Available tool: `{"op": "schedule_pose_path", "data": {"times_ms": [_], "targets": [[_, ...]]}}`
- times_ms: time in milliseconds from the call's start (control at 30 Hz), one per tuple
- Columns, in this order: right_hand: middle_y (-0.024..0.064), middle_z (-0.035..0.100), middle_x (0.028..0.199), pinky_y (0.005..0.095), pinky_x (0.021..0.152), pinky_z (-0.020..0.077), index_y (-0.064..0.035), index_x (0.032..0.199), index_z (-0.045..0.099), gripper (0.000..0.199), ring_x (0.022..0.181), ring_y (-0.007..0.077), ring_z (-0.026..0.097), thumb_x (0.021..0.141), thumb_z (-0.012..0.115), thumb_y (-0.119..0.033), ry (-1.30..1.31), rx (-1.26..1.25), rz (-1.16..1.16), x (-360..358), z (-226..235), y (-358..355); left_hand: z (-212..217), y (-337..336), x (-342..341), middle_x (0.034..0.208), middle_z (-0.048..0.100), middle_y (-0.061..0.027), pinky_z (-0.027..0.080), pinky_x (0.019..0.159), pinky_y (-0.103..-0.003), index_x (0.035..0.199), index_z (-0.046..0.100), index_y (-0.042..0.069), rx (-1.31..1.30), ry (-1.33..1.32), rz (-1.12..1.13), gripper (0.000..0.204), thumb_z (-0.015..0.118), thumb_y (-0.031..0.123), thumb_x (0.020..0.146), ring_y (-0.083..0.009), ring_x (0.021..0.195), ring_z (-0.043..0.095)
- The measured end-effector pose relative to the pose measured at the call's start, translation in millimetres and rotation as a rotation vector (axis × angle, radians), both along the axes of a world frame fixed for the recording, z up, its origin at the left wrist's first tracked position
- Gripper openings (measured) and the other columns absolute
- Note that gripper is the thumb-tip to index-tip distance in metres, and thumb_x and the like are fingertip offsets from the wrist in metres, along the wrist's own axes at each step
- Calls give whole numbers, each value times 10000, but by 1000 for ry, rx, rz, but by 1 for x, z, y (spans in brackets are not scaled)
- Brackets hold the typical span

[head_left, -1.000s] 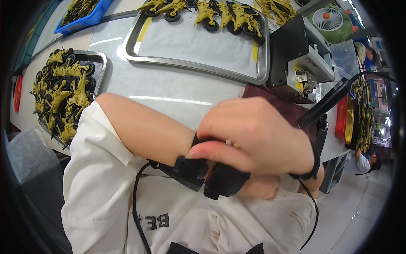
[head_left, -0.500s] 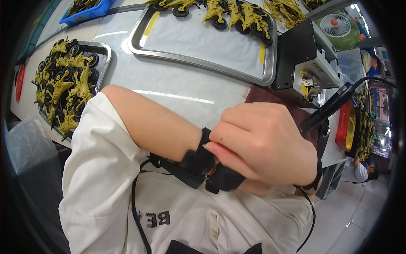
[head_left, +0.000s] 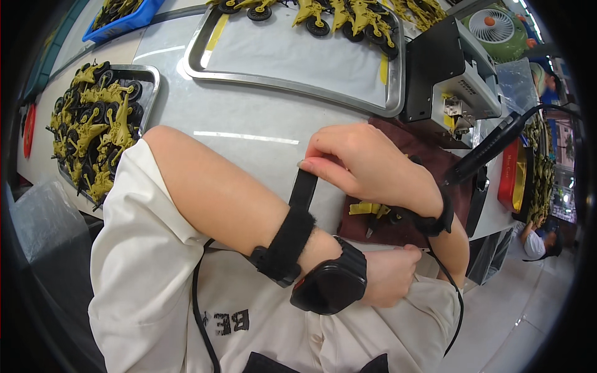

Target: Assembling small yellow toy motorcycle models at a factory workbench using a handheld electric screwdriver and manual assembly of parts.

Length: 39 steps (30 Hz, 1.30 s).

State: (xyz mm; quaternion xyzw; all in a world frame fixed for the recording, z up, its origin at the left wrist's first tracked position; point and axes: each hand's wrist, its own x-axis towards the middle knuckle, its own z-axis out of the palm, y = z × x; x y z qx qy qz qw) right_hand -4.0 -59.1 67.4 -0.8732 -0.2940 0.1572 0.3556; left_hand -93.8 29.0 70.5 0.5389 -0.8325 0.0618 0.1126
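since the earlier frame the right hand has lifted off the left wrist and now pulls the loose end of the black strap upward, thumb and forefinger clamped on its tip. that strap wraps the left forearm just above the black wrist device, which sits against the left hand; this hand's fingers are curled together near the shirt, though what they grip cannot be told. beyond the strap lies a dark brown mat with one small yellow part on it, partly hidden by the right wrist. past the mat stand one grey box-shaped machine and one black pen-like tool on a cable. far above the strap is a large steel tray lined with yellow wheeled toy pieces; left of the strap a second tray holds a heap of them, too tangled to count. a blue bin sits at the far left corner.
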Motion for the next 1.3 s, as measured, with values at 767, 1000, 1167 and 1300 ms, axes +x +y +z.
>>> {"op": "schedule_pose_path", "data": {"times_ms": [767,1000,1167,1300], "targets": [[82,610,719,334,555,448,-8,800,654,150,629,251,572,835,713,-142,9,142,49,-26,54,23,-25,4,10,761,670,-69,467,732,-398,784,718,79,-63,306,39,171,612,212,795,-270,761,645],[116,634,832,337,611,452,18,920,686,450,733,267,561,870,678,-429,-650,147,-266,-34,102,-18,-6,-3,67,727,672,-52,471,694,-397,766,728,100,-320,651,167,147,628,207,783,-267,733,650],[57,603,641,318,488,451,-23,932,706,438,546,192,567,750,786,-413,-597,349,-105,-76,82,-7,9,12,201,811,683,-131,511,680,-379,841,669,14,-507,495,653,165,644,176,834,-274,786,676],[51,668,732,248,599,517,5,1069,650,486,665,192,662,784,791,-362,-19,61,-291,-38,27,3,61,-1,216,787,695,-106,512,684,-348,873,676,2,-619,861,568,186,671,185,838,-214,765,681]]}}
